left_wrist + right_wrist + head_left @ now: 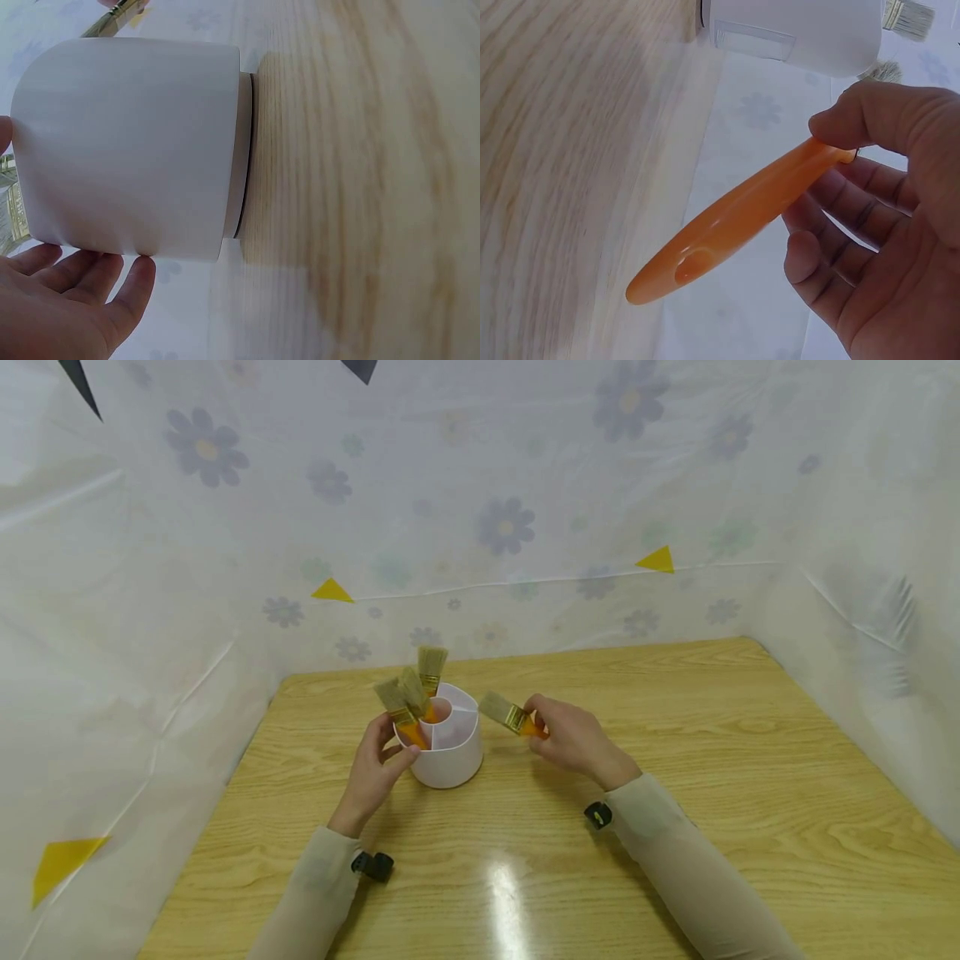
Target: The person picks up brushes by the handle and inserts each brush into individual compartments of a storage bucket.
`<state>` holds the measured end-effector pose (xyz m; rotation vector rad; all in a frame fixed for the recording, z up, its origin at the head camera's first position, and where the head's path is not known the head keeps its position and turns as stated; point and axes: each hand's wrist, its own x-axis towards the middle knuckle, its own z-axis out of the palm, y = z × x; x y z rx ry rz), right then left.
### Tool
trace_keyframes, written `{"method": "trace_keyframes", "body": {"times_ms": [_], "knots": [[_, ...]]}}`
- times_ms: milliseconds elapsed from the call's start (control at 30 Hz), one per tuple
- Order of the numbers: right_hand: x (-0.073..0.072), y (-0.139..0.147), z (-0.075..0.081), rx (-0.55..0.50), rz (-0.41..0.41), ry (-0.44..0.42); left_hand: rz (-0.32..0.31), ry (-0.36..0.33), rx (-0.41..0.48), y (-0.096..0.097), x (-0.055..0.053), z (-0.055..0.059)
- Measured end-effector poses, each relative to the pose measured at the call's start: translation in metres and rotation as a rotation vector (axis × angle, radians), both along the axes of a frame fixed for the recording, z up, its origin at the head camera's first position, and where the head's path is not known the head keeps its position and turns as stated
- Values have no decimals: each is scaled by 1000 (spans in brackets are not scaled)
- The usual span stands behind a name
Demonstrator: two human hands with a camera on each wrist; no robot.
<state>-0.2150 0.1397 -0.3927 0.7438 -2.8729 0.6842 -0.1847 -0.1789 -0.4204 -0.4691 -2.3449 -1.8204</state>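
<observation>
A white round divided organizer stands on the table, with a central round cup and wedge compartments. Three flat paintbrushes stand in it, bristles up and orange handles down. My left hand grips its left side, thumb at the front rim; in the left wrist view the fingertips press the white wall. To the right of the organizer, my right hand pinches another paintbrush, its bristles tilted toward the organizer. In the right wrist view its orange handle points away below the thumb and fingers.
The wood-grain table extends around both arms. A pale flowered sheet hangs behind and along both sides of it, with yellow triangles on it. Black wrist cameras sit on both sleeves.
</observation>
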Motion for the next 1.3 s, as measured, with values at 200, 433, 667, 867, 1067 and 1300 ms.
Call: {"method": "trace_keyframes", "body": {"times_ms": [200, 433, 667, 867, 1067, 1300], "knots": [[0, 0, 0, -13, -8, 2, 0, -7, -2, 0, -1, -1], [3, -1, 3, -43, 19, 18, -11, -40, 0, 4, 6, 15], [6, -4, 6, -45, 20, 29, -7, -38, -16, 9, 15, 30], [8, -7, 8, -72, 30, 42, -8, -43, -15, 9, 15, 30], [9, -9, 8, -122, 61, 68, -14, -51, -3, 6, 10, 23], [10, -11, 8, -148, 64, 72, -1, -44, 1, 0, -1, 0]]}}
